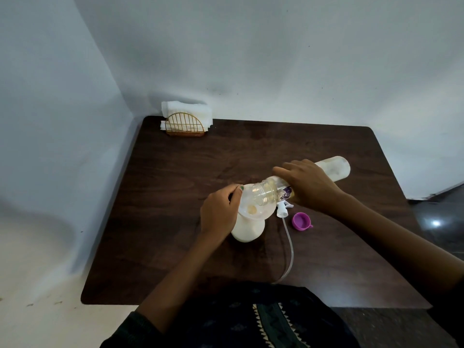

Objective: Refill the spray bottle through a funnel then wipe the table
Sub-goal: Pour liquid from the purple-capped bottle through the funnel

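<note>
Two hands at work over dark brown wooden counter (175, 197). Left hand (219, 213) pinches rim of translucent plastic funnel (251, 208), fingers curled on it; funnel sits in mouth of white plastic spray bottle (247, 231), upright mid-counter. Right hand (310, 187) grips clear cylindrical refill bottle (336, 168), tilted, mouth over funnel. White spray head with long tube (285, 214) lies just right of spray bottle; purple cap (301, 221) beside it. Gold wire holder with white napkins (185, 121) at far left corner.
</note>
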Tool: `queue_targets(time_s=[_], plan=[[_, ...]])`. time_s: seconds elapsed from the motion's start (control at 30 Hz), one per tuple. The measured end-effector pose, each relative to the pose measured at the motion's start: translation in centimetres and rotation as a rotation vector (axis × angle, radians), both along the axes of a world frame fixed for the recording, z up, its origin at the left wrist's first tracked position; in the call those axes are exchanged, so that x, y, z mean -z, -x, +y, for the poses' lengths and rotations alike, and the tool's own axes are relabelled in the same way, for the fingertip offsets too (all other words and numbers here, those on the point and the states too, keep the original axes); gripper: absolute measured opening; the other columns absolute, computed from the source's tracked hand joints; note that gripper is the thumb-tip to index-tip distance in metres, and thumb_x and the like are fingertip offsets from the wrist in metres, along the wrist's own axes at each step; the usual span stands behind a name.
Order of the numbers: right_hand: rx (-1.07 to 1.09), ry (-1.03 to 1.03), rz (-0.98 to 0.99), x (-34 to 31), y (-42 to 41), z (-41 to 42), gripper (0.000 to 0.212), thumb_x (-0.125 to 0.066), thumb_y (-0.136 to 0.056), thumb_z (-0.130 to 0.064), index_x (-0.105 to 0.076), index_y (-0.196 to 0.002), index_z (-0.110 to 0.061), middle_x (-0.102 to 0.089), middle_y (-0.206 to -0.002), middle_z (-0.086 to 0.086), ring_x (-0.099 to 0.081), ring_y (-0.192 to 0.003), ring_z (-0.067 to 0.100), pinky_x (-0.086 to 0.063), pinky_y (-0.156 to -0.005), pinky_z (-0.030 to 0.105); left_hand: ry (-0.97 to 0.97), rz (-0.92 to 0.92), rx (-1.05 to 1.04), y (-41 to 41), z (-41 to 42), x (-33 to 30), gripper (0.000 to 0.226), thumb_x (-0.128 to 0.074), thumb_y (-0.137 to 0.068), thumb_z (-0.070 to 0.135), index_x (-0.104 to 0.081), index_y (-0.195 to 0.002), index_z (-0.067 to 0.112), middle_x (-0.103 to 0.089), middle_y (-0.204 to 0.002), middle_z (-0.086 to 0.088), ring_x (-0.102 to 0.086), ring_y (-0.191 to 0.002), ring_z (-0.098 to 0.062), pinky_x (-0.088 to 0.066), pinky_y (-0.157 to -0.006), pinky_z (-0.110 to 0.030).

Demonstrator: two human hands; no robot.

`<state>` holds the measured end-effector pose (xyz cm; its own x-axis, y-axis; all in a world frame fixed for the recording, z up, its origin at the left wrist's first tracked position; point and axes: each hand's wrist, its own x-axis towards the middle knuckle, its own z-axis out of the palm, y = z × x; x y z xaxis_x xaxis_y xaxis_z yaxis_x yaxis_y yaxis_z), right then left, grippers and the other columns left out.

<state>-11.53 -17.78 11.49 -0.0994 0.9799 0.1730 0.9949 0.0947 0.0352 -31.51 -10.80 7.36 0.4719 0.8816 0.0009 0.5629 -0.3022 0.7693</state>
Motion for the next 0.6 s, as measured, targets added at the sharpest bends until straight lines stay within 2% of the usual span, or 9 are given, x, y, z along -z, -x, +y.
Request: queue_targets(time_s=[0.6], plan=[[0.004, 0.037, -0.007, -0.18, 0.07, -0.07, 0.053, -0.086, -0.053, -0.01, -0.06, -0.099, -0.013, -0.065, -0.077, 0.006, -0.06, -0.065, 0.025, -0.04, -0.059, 0.031, 0.002, 0.011, 0.007, -0.03, 0.08, 0.08, 0.03, -0.044, -0.097, 0.03, -0.066, -0.114, 0.019, -0.072, -0.099, 0.002, -0.062, -0.084, -0.009, -0.041, -0.063, -0.017]])
